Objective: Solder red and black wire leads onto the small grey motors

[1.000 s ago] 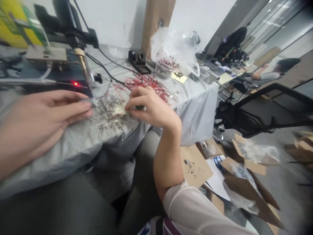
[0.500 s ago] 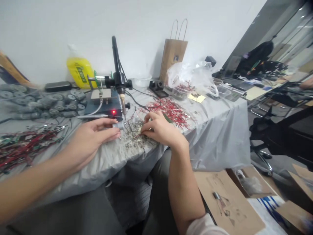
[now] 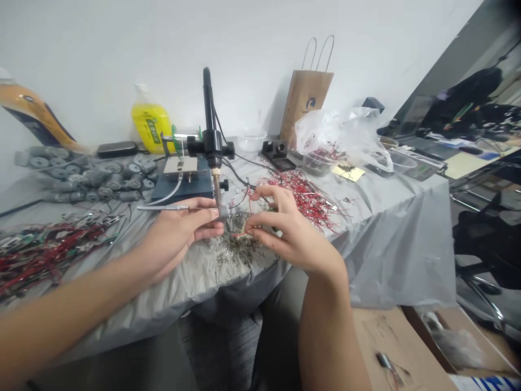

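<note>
My left hand [image 3: 183,231] is closed, its thumb and fingers pinching a small grey motor [image 3: 223,214] right beneath a soldering iron [image 3: 216,182]. The iron is clamped upright in a black stand, its tip at or very close to the motor; contact cannot be made out. Just to the right, my right hand [image 3: 285,228] pinches a thin red wire [image 3: 241,234] between thumb and finger. One end of that wire points toward the motor. Under both hands lies a heap of small metallic scraps [image 3: 236,252] on the grey table cover.
Grey motors [image 3: 101,179] are piled at the left, behind a tangle of red-wired parts [image 3: 52,244]. Red wires [image 3: 311,201] lie spread to the right. A blue soldering station [image 3: 163,184], yellow bottle [image 3: 151,127], paper bag [image 3: 307,100] and plastic bag [image 3: 344,136] stand behind.
My left hand has brought the motor under the iron's tip. My right hand has risen from the scrap heap with a red wire in its fingers. The view has shifted left.
</note>
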{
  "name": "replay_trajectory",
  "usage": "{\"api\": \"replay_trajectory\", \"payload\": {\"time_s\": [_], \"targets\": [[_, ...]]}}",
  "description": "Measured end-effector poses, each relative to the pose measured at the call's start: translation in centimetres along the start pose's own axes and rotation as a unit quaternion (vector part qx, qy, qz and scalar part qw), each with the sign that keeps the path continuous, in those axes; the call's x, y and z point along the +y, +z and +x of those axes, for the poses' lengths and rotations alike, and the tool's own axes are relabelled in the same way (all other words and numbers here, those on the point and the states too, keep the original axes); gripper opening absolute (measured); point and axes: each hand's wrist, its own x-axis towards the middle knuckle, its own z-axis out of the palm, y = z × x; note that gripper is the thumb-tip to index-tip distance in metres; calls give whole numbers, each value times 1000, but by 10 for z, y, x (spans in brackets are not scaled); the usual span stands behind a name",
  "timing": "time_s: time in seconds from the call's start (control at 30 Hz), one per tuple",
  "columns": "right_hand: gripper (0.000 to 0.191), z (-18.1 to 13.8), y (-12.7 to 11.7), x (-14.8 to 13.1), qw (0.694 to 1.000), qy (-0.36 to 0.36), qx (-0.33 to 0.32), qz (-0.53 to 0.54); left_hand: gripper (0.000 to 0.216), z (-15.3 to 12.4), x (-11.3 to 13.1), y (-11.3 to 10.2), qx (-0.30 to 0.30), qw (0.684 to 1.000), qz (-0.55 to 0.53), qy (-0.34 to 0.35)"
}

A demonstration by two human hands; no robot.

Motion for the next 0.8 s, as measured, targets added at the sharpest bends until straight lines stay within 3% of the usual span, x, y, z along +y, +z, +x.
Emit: {"api": "replay_trajectory", "payload": {"time_s": [0.23, 0.33, 0.57, 0.8], "targets": [[19, 1, 1, 5, 998, -22, 40, 48, 33, -6, -9, -7, -17, 1000, -5, -19], [13, 5, 9, 7, 990, -12, 98, 102, 33, -9, -10, -6, -20, 999, -16, -27], [12, 23, 41, 9, 932, 0, 249, 264, 43, -12, -13, -11, -39, 996, -49, -63], [15, 26, 50, 2, 900, 15, 391, 192, 46, -8, -9, -15, 11, 998, -17, -58]]}}
